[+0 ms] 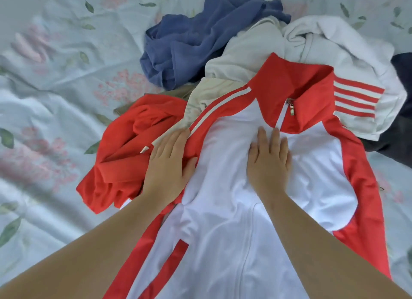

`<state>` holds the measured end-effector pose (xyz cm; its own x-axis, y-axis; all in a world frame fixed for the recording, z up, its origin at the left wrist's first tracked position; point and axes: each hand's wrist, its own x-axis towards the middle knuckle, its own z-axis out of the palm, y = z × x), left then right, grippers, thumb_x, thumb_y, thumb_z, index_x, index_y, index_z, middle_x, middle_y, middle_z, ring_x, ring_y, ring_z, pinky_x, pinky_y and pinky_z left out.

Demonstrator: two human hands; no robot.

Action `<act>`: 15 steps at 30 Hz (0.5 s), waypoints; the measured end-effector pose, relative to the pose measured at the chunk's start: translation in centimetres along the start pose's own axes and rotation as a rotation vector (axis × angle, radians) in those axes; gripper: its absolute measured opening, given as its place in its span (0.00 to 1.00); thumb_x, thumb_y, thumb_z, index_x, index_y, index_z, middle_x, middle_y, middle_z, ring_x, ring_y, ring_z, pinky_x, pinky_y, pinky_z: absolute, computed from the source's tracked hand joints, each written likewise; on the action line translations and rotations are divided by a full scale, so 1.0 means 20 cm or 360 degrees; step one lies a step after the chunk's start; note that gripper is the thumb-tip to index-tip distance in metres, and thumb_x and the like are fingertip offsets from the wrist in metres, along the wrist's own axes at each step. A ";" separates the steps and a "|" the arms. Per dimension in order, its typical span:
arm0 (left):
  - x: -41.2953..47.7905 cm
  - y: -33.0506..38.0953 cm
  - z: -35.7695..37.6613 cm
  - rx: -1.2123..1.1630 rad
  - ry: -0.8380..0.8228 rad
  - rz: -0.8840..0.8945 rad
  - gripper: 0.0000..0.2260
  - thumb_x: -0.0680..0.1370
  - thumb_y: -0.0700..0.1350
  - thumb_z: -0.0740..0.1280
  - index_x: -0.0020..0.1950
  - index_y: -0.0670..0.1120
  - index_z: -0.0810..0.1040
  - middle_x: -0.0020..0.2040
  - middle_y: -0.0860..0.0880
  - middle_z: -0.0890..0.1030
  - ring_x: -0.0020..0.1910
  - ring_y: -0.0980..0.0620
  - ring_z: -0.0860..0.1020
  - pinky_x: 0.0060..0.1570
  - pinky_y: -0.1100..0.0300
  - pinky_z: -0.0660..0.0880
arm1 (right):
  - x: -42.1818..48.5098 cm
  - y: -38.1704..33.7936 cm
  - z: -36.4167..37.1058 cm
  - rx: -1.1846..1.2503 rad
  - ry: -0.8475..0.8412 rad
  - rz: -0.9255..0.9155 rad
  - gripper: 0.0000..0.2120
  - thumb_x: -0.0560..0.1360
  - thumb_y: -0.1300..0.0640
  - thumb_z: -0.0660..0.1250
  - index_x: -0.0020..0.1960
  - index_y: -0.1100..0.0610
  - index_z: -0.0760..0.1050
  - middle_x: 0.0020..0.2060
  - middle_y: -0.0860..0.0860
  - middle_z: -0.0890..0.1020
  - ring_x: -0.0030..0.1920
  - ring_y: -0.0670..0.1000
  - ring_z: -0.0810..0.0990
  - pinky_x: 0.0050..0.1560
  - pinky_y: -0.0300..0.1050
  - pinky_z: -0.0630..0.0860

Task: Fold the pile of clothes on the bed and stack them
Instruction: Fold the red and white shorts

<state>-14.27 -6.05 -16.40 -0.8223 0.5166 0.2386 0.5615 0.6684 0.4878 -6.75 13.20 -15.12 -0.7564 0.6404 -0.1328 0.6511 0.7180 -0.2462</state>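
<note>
The jacket (223, 243) lies front-up on the bed (55, 98), its collar resting on the pile. The left hand (169, 163) presses flat by the bunched sleeve (127, 160). The right hand (268, 163) lies flat on its chest, fingers straight. Behind crowd 4 garments: blue top (200, 38), cream top (245, 53), white top (345, 47), dark cloth (401, 120).

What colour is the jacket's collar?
Red; the collar shows best in the head view.

— Red-and-white track jacket (223, 249) lies front up on the bed (55, 102), zipped, with its collar resting on the pile.
— Its red sleeve (124, 160) is bunched at the left. Behind it, a blue garment (189, 38), cream garment (240, 60) and white garment (334, 42) lie crumpled.
</note>
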 end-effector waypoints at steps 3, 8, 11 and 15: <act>-0.23 -0.05 -0.08 0.0024 -0.0126 -0.0070 0.27 0.72 0.53 0.59 0.70 0.46 0.64 0.68 0.42 0.73 0.67 0.45 0.69 0.63 0.48 0.69 | -0.20 -0.03 0.03 0.0001 0.0020 -0.0028 0.27 0.77 0.48 0.49 0.73 0.55 0.66 0.70 0.62 0.68 0.69 0.68 0.66 0.66 0.63 0.63; -0.61 -0.16 -0.18 0.0201 -0.0323 -0.0178 0.30 0.68 0.58 0.62 0.70 0.54 0.64 0.68 0.42 0.70 0.60 0.38 0.75 0.54 0.43 0.74 | -0.45 -0.01 0.06 -0.0066 -0.0136 -0.0078 0.29 0.79 0.52 0.59 0.77 0.50 0.53 0.77 0.55 0.52 0.75 0.65 0.50 0.72 0.57 0.52; -0.75 -0.21 -0.25 0.0368 -0.0402 -0.0262 0.34 0.67 0.59 0.64 0.72 0.54 0.62 0.66 0.41 0.72 0.58 0.37 0.76 0.50 0.43 0.76 | -0.59 -0.02 0.06 -0.0108 -0.0217 -0.0105 0.30 0.79 0.52 0.59 0.77 0.48 0.50 0.78 0.51 0.47 0.76 0.63 0.45 0.73 0.55 0.50; -0.78 -0.17 -0.35 0.0243 -0.0483 -0.0938 0.41 0.67 0.52 0.76 0.74 0.50 0.58 0.63 0.43 0.71 0.57 0.37 0.75 0.52 0.43 0.74 | -0.73 -0.07 0.05 -0.0067 -0.0390 -0.0014 0.31 0.79 0.51 0.58 0.77 0.46 0.46 0.77 0.49 0.40 0.76 0.60 0.42 0.73 0.53 0.53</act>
<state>-4.02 -20.08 -15.94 -0.9450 0.1554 -0.2879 0.0527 0.9408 0.3349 3.39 2.60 -13.79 -0.7514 0.5523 -0.3609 0.6424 0.7373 -0.2090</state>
